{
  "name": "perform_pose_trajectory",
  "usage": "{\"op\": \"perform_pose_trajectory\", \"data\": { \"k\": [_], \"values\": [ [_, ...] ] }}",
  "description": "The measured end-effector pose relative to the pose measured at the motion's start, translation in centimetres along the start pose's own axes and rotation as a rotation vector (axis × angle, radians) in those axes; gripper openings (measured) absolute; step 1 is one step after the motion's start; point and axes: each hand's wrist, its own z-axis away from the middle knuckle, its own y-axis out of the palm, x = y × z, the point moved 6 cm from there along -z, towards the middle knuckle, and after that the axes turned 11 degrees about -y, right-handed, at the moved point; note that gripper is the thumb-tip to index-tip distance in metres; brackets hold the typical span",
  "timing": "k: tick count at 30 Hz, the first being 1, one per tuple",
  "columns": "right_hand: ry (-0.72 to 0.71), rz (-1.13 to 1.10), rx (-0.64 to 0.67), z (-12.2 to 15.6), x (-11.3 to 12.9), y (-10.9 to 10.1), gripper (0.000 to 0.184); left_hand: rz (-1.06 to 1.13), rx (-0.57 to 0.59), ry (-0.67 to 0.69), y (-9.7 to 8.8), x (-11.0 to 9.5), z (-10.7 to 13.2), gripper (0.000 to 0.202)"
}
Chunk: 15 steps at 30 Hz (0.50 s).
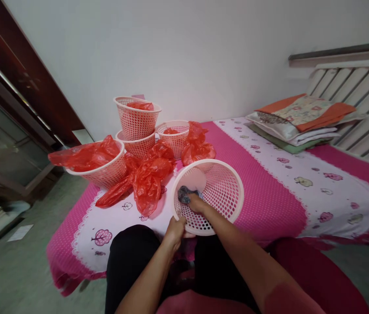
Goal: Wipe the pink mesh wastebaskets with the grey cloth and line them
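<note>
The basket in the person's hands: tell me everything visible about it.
The basket is pale pink, round and plastic-looking, with a smooth rim, perforated wall and solid-looking base. It tilts, mouth facing the camera, by the near edge of the bed. The left hand holds its rim; the right hand reaches inside with a dark cloth. Whether it rests on anything is unclear.

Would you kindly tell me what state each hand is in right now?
Left hand: closed, holding the nearest pink basket at its rim.
Right hand: closed, holding a dark cloth inside that basket.
</note>
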Motion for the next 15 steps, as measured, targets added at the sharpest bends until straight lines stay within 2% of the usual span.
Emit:
{"op": "perform_pose_trajectory", "data": {
  "k": [7,11,13,15],
  "values": [
    [-0.085,-0.101,0.012,3.2,1.9,0.2,0.021,0.020,-0.035,0.003,0.2,-0.3,0.3,0.030],
    [-0.197,-0.115,-0.003,6.0,2.6,0.1,0.049,0.010,-0.035,-0.002,0.3,-0.4,0.6,0.032],
    [-0.223,-0.035,0.021,7.5,2.5,-0.2,0.064,0.012,-0.048,0.016,0.3,-0.5,0.7,0.034],
    [-0.223,0.089,0.070,8.8,2.5,-0.6,0.072,0.009,-0.067,0.036,0.2,-0.5,0.7,0.034]
  ]
}}
